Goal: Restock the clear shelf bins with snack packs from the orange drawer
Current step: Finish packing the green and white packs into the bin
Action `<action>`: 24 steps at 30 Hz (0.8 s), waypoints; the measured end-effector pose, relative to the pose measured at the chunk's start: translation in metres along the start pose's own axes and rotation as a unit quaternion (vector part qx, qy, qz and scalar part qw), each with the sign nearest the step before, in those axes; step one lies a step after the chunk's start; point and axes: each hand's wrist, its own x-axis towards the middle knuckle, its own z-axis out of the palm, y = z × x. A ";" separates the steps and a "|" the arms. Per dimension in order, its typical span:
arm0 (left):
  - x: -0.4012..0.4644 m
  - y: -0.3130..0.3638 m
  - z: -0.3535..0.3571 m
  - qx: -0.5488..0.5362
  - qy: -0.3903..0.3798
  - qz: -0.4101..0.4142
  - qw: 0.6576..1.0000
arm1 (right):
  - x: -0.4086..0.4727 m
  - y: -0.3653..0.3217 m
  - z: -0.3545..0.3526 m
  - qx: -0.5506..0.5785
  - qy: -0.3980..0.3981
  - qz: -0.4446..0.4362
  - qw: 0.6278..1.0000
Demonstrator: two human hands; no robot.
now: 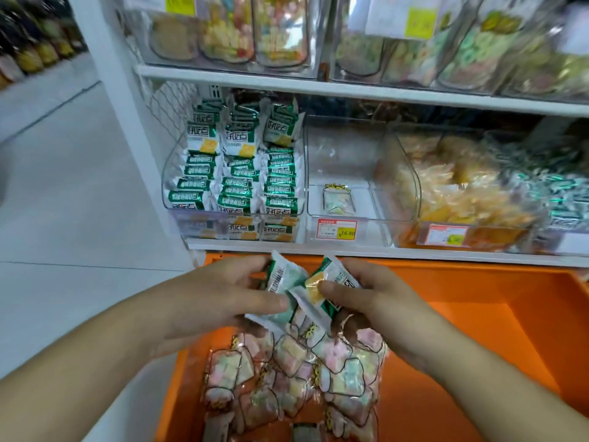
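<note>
Snack packs green and white, held above orange drawer, left hand grip pinching some, right hand grip pinching others, clear shelf bin full behind, pastel packs in drawer

A white shelf is running across the view above the orange drawer. Three clear bins are sitting directly on it. At ten o'clock, the left bin is holding stacked green-and-white snack packs. At twelve, the middle bin is carrying one pastel pack. At two o'clock, the right bin is bulging with yellow packs.
</note>
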 end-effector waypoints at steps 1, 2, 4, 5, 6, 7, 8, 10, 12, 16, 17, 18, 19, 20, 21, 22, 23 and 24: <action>-0.004 0.005 0.000 -0.003 -0.004 0.016 1.000 | -0.002 -0.004 0.001 0.005 0.002 -0.004 1.000; -0.009 0.012 0.001 -0.002 -0.002 0.027 1.000 | -0.004 -0.008 0.001 0.007 0.005 -0.008 1.000; -0.013 0.023 0.001 0.001 0.009 0.050 0.999 | -0.005 -0.015 0.001 0.003 0.014 -0.021 1.000; -0.012 0.024 0.001 0.022 0.014 0.058 0.998 | -0.005 -0.019 0.000 0.004 0.022 -0.027 0.999; -0.011 0.024 0.000 0.068 0.031 0.062 0.995 | -0.004 -0.021 -0.001 0.012 0.031 -0.033 0.999; -0.013 0.030 -0.002 0.117 0.047 0.075 0.989 | -0.002 -0.024 -0.002 0.021 0.043 -0.038 0.998; -0.019 0.039 -0.002 0.162 0.075 0.092 0.980 | 0.000 -0.026 -0.004 0.029 0.057 -0.040 0.997; -0.023 0.046 -0.007 0.258 0.105 0.105 0.955 | 0.005 -0.030 -0.010 0.043 0.088 -0.033 0.995; -0.010 0.003 -0.033 0.278 0.128 0.112 0.945 | 0.010 -0.031 -0.016 0.051 0.110 -0.028 0.992; 0.197 -0.236 -0.101 0.464 0.160 0.082 0.868 | 0.018 -0.030 -0.024 -0.023 0.118 -0.033 0.992; 0.193 -0.228 -0.101 0.436 0.155 0.113 0.879 | 0.019 -0.030 -0.025 -0.040 0.113 -0.041 0.992; 0.153 -0.187 -0.088 0.443 0.171 0.165 0.865 | 0.020 -0.030 -0.025 -0.047 0.108 -0.051 0.992; 0.089 -0.107 -0.061 0.421 0.183 0.171 0.872 | 0.021 -0.030 -0.025 -0.044 0.102 -0.059 0.992; 0.036 -0.013 -0.029 0.407 0.186 0.165 0.879 | 0.023 -0.031 -0.025 -0.039 0.096 -0.065 0.992; 0.022 0.017 -0.019 0.395 0.201 0.160 0.882 | 0.023 -0.033 -0.024 -0.033 0.091 -0.068 0.993; 0.011 0.029 -0.014 0.385 0.196 0.164 0.887 | 0.024 -0.033 -0.023 -0.032 0.093 -0.072 0.993; 0.019 0.030 -0.003 0.384 0.203 0.150 0.888 | 0.024 -0.034 -0.023 -0.033 0.095 -0.074 0.992; 0.015 0.029 -0.003 0.383 0.200 0.142 0.890 | 0.025 -0.033 -0.022 -0.028 0.091 -0.074 0.993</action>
